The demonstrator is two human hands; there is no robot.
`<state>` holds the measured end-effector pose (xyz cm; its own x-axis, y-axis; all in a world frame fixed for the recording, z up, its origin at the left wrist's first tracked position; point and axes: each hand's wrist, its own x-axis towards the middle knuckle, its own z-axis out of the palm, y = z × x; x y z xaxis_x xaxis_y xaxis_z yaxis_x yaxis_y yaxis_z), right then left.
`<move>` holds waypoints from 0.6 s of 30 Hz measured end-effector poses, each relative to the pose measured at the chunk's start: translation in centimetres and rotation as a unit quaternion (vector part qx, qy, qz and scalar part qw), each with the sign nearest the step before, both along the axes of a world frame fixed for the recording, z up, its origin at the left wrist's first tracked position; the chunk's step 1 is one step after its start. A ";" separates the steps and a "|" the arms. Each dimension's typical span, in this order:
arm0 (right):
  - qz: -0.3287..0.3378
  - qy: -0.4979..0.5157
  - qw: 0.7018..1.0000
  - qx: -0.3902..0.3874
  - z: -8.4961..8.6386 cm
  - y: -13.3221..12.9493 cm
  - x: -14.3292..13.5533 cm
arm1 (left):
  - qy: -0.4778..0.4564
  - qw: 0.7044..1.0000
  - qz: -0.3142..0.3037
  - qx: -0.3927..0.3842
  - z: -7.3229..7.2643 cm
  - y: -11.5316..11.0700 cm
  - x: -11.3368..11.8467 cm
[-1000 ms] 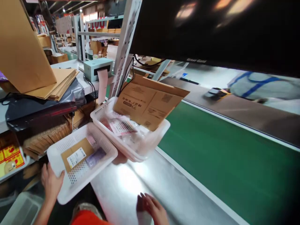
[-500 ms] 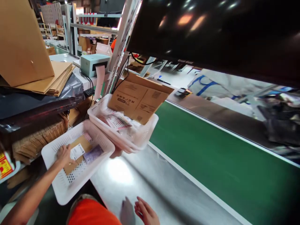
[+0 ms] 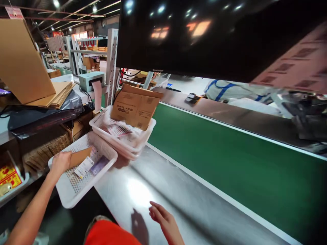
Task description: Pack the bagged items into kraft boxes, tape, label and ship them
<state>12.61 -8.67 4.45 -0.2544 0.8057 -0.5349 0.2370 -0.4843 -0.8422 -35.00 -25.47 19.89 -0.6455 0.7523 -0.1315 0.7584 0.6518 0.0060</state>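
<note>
My left hand is closed on the left end of a flat brown cardboard piece, tilted up inside the near white basket. A white labelled packet and a purple packet lie in the same basket, to the right of the cardboard. Over the metal table, my right hand hovers with its fingers partly apart and nothing in it.
Stacked white baskets behind hold bagged items and an open printed carton. A green belt runs along the right. Above hangs a dark monitor. Cardboard sheets and a label printer stand at left.
My left hand has taken hold of the cardboard and lifted it off the basket floor, apart from the white packet. The camera view has shifted; my right hand remains over the table.
</note>
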 end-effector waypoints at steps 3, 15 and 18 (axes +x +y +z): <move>0.052 -0.011 0.995 0.080 3.2 -0.9 0.9 | 0.054 0.992 -0.062 0.093 5.4 -0.7 3.2; 0.011 0.222 0.974 0.041 11.0 -6.8 7.0 | -0.372 0.872 -0.271 0.167 -7.8 5.9 28.3; -0.094 0.279 0.955 0.019 7.8 -9.2 8.5 | -0.412 0.870 -0.225 0.150 -12.6 5.2 31.8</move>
